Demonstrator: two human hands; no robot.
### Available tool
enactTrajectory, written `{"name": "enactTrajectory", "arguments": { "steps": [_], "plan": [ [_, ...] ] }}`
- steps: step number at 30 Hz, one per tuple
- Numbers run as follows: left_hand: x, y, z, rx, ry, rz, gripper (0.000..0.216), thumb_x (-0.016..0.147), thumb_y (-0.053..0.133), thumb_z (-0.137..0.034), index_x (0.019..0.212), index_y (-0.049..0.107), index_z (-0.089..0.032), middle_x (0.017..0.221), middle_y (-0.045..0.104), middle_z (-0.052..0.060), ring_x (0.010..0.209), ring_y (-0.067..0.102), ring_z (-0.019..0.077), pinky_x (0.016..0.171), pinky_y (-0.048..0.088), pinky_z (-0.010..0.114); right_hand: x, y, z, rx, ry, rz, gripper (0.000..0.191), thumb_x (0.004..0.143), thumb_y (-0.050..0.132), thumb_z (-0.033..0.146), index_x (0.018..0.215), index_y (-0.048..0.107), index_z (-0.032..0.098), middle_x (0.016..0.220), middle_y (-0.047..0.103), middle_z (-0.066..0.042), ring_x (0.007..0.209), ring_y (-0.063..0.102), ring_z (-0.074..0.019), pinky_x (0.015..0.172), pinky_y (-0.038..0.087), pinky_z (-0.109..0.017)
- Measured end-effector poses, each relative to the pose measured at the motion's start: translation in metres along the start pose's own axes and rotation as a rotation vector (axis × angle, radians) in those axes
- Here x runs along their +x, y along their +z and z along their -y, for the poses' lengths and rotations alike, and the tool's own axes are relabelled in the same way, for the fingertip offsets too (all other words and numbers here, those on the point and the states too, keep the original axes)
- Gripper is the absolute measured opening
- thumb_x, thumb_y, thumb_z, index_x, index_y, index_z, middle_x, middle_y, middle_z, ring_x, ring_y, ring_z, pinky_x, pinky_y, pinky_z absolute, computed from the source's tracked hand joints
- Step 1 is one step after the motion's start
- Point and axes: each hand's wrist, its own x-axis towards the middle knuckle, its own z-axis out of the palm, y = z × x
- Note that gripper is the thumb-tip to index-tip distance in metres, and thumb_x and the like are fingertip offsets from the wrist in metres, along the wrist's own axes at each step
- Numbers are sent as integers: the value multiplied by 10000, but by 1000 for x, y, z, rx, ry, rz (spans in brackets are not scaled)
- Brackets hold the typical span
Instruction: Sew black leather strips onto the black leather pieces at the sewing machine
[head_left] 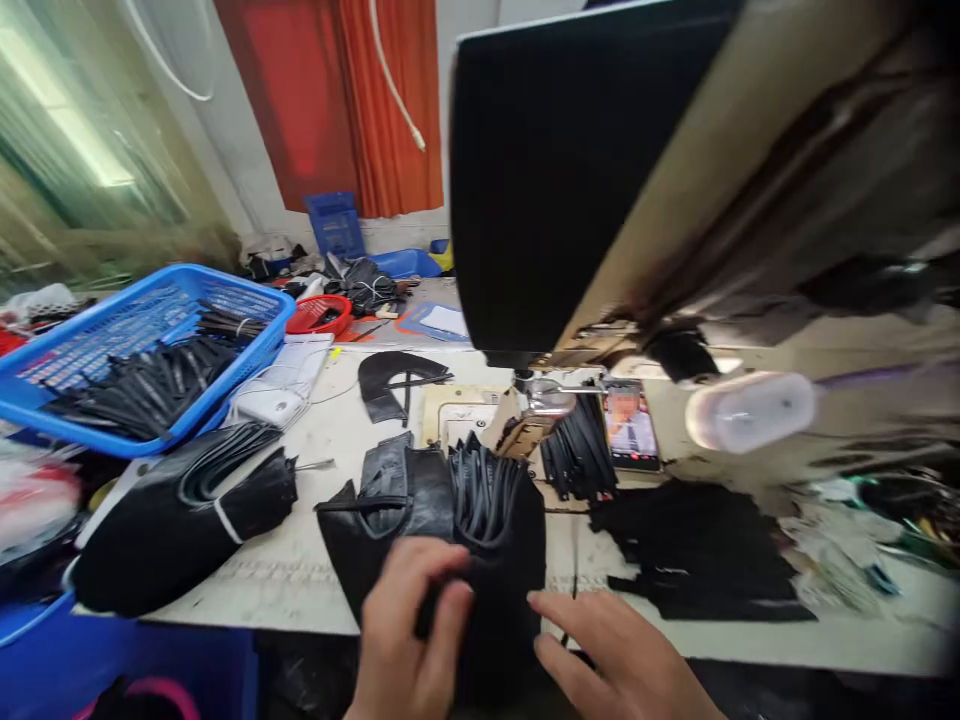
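Observation:
In the head view a stack of black leather-like pieces (487, 590) lies before me at the table's front edge, with curved folded layers showing at its far side. My left hand (416, 630) is over the near left part of the stack, fingers bent, thumb apart from them. My right hand (611, 655) is at the stack's right edge, its fingers apart; whether they touch it I cannot tell. Neither hand shows anything gripped. Just beyond the stack is the lower part of a sewing machine (547, 400). A single curved black piece (386, 390) lies behind.
A tied black bundle (187, 520) lies left, below a blue basket (169, 435) of black strips. Right are more black strips (574, 455), a phone (631, 430) and flat black pieces (705, 560). The machine's dark head (577, 180) overhangs the table; a white lamp (750, 412) hangs right.

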Motion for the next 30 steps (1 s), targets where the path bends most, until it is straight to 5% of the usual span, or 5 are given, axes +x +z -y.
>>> {"name": "enactTrajectory", "arguments": {
  "steps": [3, 7, 15, 21, 30],
  "plan": [
    [-6, 25, -20, -291, -148, 462, 135, 821, 665, -244, 935, 718, -193, 748, 689, 47, 633, 641, 157, 577, 501, 228, -8, -4, -13, 13, -13, -46, 300, 982, 338, 126, 1011, 625, 206, 817, 658, -52, 660, 559, -168, 646, 414, -306],
    [0, 49, -26, -197, -72, 586, 142, 748, 718, -152, 887, 729, -172, 750, 707, 56, 652, 639, 150, 594, 479, 209, -12, -9, -22, 62, 56, -76, 338, 1009, 299, 183, 946, 631, 183, 687, 568, -37, 585, 479, -162, 544, 321, -293],
    [9, 62, -23, -82, -194, 546, 126, 842, 618, -224, 793, 723, -176, 711, 683, 55, 639, 648, 156, 594, 487, 231, -45, -43, -78, 62, 202, -40, 285, 941, 404, 78, 1025, 656, 183, 824, 667, -58, 715, 590, -167, 647, 465, -286],
    [20, 77, -27, -289, -723, 526, 285, 719, 753, -359, 882, 692, -133, 654, 643, 29, 561, 627, 150, 511, 500, 234, -93, -60, -123, 492, 827, -35, 163, 861, 638, 359, 799, 720, 232, 746, 687, -20, 658, 636, -158, 578, 498, -225],
    [31, 110, -38, -340, -816, 528, 368, 612, 822, -400, 807, 681, -121, 589, 621, 16, 525, 595, 135, 503, 481, 236, -126, -32, -135, 923, 1364, -191, 431, 711, 744, 561, 960, 728, 209, 938, 754, -101, 880, 643, -249, 679, 482, -292]
  ]
}}
